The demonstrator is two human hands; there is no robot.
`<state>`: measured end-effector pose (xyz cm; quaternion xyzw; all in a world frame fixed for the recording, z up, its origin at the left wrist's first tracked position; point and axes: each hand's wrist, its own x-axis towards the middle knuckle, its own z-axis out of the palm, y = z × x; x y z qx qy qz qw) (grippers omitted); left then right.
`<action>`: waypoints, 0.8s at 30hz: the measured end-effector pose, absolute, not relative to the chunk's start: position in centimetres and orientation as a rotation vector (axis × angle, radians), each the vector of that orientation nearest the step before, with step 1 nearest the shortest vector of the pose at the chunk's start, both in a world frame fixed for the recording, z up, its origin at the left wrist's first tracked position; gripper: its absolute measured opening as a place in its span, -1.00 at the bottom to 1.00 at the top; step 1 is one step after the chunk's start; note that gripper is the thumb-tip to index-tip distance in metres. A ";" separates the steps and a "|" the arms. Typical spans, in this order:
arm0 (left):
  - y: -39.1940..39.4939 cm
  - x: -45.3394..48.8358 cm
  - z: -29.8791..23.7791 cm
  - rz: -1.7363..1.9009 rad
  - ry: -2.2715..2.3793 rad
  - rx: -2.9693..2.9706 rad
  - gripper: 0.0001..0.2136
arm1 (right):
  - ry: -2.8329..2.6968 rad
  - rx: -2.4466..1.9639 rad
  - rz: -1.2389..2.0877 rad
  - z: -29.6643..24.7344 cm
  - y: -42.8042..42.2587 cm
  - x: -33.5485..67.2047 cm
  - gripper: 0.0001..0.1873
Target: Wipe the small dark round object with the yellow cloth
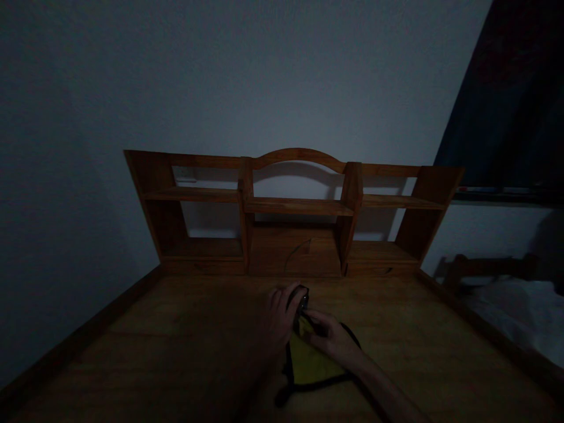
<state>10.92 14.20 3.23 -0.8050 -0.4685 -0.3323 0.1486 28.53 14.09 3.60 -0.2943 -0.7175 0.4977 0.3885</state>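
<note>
The room is dim. My left hand (282,314) curls around a small dark object (300,298) on the wooden desk (176,352); I cannot make out what the object is. My right hand (331,336) rests on a yellow cloth pouch with black trim (311,364), its fingers pinched near the dark object and the pouch's top edge. The pouch lies flat on the desk under my right wrist, with a black strap trailing toward me.
A wooden shelf unit (295,205) with bare compartments stands at the back of the desk against a pale wall. A raised rim runs along the desk's left and right sides. At the right are a bed with white bedding (520,311) and a dark curtain (511,100).
</note>
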 end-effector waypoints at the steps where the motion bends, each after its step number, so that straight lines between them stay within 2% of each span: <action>1: 14.4 11.0 3.0 -0.944 -1.334 -2.293 -0.50 | -1.755 -0.715 1.401 3.5 14.2 28.6 -0.52; 5: 14.3 11.3 3.0 -0.905 -1.291 -2.265 -0.49 | -1.531 -0.625 1.728 3.7 14.4 29.0 -0.54; 10: 13.6 11.6 3.6 -0.867 -1.285 -2.293 -0.51 | -1.431 -0.663 1.723 3.6 14.8 29.1 -0.63; 13: 13.7 11.6 3.5 -0.865 -1.283 -2.311 -0.51 | -1.583 -0.757 1.521 3.4 14.9 29.3 -0.62; 19: 14.2 11.3 3.6 -0.978 -1.349 -2.373 -0.42 | -1.989 -0.885 0.880 3.4 14.2 29.5 -0.54; 24: 14.4 11.2 4.5 -1.243 -1.546 -2.392 -0.41 | -2.122 -0.818 0.509 7.4 12.1 29.2 -0.33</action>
